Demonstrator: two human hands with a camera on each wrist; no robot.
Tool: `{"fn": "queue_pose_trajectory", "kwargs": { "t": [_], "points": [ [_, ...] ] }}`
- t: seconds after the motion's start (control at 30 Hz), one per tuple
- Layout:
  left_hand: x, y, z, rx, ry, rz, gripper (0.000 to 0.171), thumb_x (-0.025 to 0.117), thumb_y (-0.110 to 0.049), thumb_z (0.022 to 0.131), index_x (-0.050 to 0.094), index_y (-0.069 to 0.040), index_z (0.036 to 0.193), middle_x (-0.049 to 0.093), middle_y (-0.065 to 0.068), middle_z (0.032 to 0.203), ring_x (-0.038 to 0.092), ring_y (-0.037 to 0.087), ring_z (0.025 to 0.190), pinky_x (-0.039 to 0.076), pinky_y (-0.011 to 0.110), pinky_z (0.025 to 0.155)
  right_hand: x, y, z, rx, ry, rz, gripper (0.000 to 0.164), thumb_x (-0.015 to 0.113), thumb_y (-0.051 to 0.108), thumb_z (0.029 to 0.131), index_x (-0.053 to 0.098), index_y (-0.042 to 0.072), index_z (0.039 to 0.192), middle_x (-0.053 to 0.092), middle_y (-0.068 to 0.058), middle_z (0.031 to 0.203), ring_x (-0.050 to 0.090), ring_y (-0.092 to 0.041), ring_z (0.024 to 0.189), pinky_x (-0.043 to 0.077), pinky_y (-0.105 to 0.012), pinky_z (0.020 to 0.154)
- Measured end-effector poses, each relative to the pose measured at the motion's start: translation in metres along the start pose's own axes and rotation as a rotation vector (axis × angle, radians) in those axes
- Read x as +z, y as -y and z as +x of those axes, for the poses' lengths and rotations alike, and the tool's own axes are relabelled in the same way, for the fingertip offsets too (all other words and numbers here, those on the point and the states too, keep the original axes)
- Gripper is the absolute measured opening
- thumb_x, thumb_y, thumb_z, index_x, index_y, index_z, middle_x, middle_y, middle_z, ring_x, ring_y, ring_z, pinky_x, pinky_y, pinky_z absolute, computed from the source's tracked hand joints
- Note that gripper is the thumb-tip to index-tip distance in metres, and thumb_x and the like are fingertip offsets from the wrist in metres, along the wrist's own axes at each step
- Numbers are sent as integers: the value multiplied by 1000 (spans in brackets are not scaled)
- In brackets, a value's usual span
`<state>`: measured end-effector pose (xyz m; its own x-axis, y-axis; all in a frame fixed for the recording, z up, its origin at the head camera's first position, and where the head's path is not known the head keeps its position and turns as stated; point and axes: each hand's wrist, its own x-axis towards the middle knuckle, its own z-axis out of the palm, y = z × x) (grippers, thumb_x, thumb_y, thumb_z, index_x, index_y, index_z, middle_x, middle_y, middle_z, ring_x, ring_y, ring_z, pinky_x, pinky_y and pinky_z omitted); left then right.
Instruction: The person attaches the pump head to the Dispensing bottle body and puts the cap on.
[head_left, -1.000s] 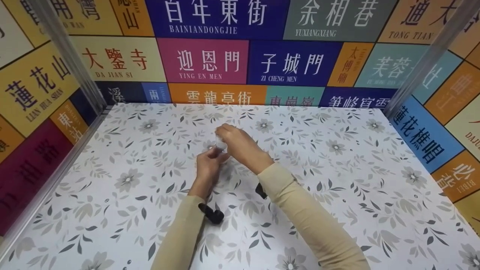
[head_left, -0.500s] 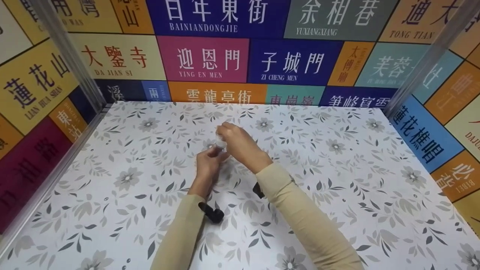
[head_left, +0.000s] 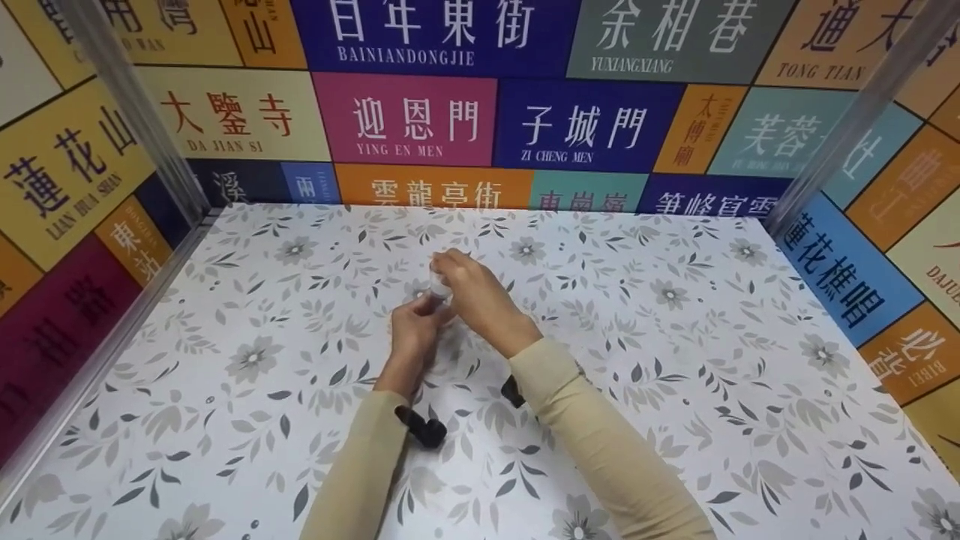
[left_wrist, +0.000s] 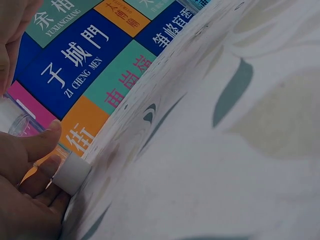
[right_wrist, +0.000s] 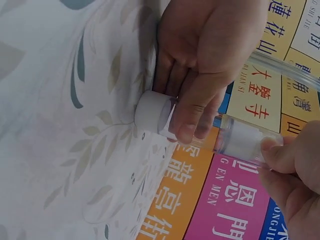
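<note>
A small clear bottle (head_left: 439, 286) stands about upright at the table's middle, between both hands. Its white lower end (right_wrist: 151, 111) meets the patterned tabletop in the right wrist view. My left hand (head_left: 415, 331) grips the clear lower body between thumb and fingers. From above, my right hand (head_left: 484, 296) pinches the clear top part (right_wrist: 247, 141), which has a white piece inside. In the left wrist view, the left thumb and fingers wrap the bottle just above the white end (left_wrist: 71, 174), while the right hand (left_wrist: 10, 45) shows only partly at upper left.
The tabletop (head_left: 675, 420) has a grey floral print on white. Colourful panels with lettering (head_left: 420, 120) rise behind and at both sides, with clear corner strips (head_left: 161, 127) between them. A black strap piece (head_left: 422, 427) sits at the left sleeve.
Both hands keep their hold on the bottle in nearly the same place. The right hand and wrist have shifted very slightly; the rest looks the same.
</note>
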<state>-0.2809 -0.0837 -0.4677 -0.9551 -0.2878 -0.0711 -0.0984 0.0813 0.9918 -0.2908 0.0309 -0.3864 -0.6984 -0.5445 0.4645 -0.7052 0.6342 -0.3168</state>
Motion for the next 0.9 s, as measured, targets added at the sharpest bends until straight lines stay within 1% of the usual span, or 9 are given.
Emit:
{"fn": "queue_pose_trajectory", "kwargs": {
  "t": [0.13,0.27,0.37,0.47,0.57,0.63,0.7,0.77,0.9],
  "points": [
    [-5,0,-1,0,-21,8,42,76,-4,83,68,-5,124,67,16,130,63,27,126,52,37,105,3,0,1,15,-14,68,24,57,-7,94,61,-4,118,66,-18,113,67,-31,107,57,-36,96],
    [-5,0,-1,18,-12,2,46,77,-6,82,66,-3,127,65,18,130,61,29,128,50,37,108,3,-1,0,92,-7,140,24,60,-3,95,59,-2,119,64,-17,118,65,-31,115,54,-36,102],
    [-3,1,-1,29,-11,2,50,79,-6,80,64,-2,128,64,20,130,60,30,129,49,38,109,2,-3,-2,146,20,163,37,62,-1,95,53,-2,131,63,-18,127,63,-31,120,53,-37,104],
    [-2,1,-1,36,-22,4,53,80,-4,78,63,0,129,63,21,132,59,31,129,48,39,111,-1,-6,-3,185,60,193,59,63,-2,94,39,1,148,60,-21,137,61,-34,126,50,-39,109],
    [0,1,-1,50,-11,-5,67,81,1,76,55,2,137,57,24,139,55,34,134,44,38,114,-4,-7,-5,240,105,204,78,64,-3,93,23,8,158,50,-20,151,50,-35,138,42,-41,116],
    [-1,0,-2,44,17,-14,78,81,4,74,46,2,145,51,24,145,50,34,138,41,37,117,-6,-8,-8,261,125,188,83,65,-2,92,19,10,160,43,-19,157,42,-35,144,37,-43,120],
    [-3,-3,-4,19,40,-4,88,81,5,74,37,0,151,45,23,150,46,34,142,38,36,119,-8,-10,-12,255,126,157,82,67,1,93,21,10,160,41,-19,157,40,-35,145,36,-44,121],
    [-8,-6,-6,-11,55,19,92,79,6,76,31,-1,154,42,22,154,44,33,144,37,35,120,-11,-13,-16,232,105,129,78,68,6,93,26,8,158,44,-19,154,46,-36,141,40,-44,118],
    [-23,-10,-9,-31,78,118,84,71,0,86,25,-3,157,39,17,158,39,30,147,35,35,121,-16,-23,-25,207,58,73,72,71,15,93,35,7,154,51,-17,147,54,-34,133,48,-44,110]
  ]
}}
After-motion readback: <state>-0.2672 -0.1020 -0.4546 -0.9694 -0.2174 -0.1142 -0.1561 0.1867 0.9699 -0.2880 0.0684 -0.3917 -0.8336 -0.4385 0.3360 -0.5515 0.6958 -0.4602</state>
